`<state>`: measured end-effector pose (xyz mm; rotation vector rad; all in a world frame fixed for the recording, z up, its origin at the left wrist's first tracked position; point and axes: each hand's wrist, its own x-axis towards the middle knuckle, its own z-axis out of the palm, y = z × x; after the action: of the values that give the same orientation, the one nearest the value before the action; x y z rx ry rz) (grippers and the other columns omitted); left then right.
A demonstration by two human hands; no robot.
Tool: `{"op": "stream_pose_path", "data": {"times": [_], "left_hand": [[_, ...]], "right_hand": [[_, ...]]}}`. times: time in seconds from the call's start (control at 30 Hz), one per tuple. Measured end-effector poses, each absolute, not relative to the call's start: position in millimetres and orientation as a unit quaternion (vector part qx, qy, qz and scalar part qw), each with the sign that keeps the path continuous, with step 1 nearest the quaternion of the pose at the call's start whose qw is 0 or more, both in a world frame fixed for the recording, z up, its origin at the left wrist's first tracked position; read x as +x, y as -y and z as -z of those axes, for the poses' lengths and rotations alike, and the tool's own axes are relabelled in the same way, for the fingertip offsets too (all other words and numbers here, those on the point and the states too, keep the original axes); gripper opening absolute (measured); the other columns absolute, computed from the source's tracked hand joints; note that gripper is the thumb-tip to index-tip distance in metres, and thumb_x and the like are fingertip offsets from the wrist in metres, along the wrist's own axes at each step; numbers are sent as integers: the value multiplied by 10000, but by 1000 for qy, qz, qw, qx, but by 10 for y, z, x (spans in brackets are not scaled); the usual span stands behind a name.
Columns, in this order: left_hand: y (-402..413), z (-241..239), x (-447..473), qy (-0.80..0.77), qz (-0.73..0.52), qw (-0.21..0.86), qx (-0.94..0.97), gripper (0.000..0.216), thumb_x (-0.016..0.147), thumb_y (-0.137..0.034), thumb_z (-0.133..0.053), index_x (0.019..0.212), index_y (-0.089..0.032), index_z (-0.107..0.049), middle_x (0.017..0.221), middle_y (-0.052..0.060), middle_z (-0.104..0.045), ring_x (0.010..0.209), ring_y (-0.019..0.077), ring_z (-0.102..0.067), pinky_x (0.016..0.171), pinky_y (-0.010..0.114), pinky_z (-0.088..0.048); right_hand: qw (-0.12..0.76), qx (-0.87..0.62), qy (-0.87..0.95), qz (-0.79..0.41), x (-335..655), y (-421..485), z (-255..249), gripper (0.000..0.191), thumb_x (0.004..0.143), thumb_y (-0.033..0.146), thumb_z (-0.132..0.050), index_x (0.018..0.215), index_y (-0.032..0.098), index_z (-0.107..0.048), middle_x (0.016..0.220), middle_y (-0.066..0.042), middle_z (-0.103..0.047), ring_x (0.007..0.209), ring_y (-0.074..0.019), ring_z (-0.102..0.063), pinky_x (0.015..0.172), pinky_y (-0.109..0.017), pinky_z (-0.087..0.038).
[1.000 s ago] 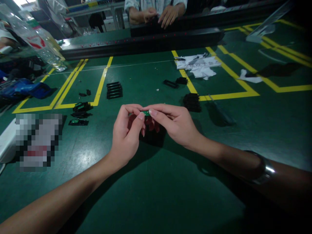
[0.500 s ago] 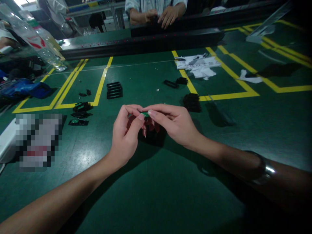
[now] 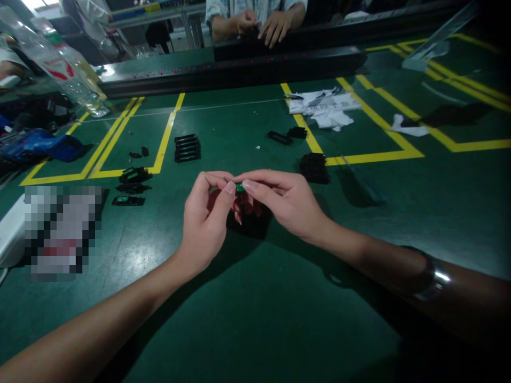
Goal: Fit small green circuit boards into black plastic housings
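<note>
While pinching green piece [image 3: 240, 188] mid-frame between fingertips [image 3: 229, 189] of left hand [image 3: 207, 218] and right hand [image 3: 293, 205], could drop it if pressing unevenly.

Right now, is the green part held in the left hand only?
No, the left hand and right hand pinch the green part together, one at each end.

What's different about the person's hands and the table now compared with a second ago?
Hardly anything: nothing was taken up or let go. The left hand and right hand still pinch the green piece; the black parts stayed put.
</note>
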<state>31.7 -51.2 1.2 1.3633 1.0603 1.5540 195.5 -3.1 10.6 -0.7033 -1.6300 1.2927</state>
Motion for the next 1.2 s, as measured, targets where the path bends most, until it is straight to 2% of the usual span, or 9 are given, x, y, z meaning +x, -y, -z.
{"op": "stream_pose_path", "data": {"times": [0.33, 0.57, 0.73, 1.2], "left_hand": [[514, -27, 322, -410, -622, 408, 528, 184, 988, -289, -685, 916, -179, -558, 1112, 43, -638, 659, 56, -614, 614, 212, -583], [506, -33, 329, -399, -630, 417, 521, 144, 985, -236, -687, 960, -181, -557, 1091, 36, -634, 679, 63, -638, 585, 201, -585], [506, -24, 324, -396, -629, 429, 513, 134, 986, -248, -685, 1034, -198, -570, 1135, 46, -629, 724, 76, -638, 598, 201, -590], [487, 7, 297, -387, -619, 434, 528, 120, 992, -290, -670, 1035, -205, -597, 1111, 54, -634, 709, 94, -628, 601, 228, -593]], "right_hand": [[450, -301, 656, -527, 1956, 25, -87, 209, 966, 337, -711, 1069, 196, -826, 787, -21, -756, 633, -136, -649, 566, -246, -511], [451, -295, 651, -535, 1959, 21, -86, 211, 967, 348, -714, 1060, 194, -824, 780, -16, -757, 616, -124, -645, 548, -233, -505], [444, -296, 642, -550, 1965, 19, -88, 215, 961, 343, -718, 1072, 192, -824, 784, -17, -765, 605, -125, -650, 537, -234, -511], [436, -281, 630, -578, 1959, 11, -83, 217, 960, 366, -734, 1088, 204, -802, 799, -9, -759, 629, -126, -662, 549, -234, -526]]}}
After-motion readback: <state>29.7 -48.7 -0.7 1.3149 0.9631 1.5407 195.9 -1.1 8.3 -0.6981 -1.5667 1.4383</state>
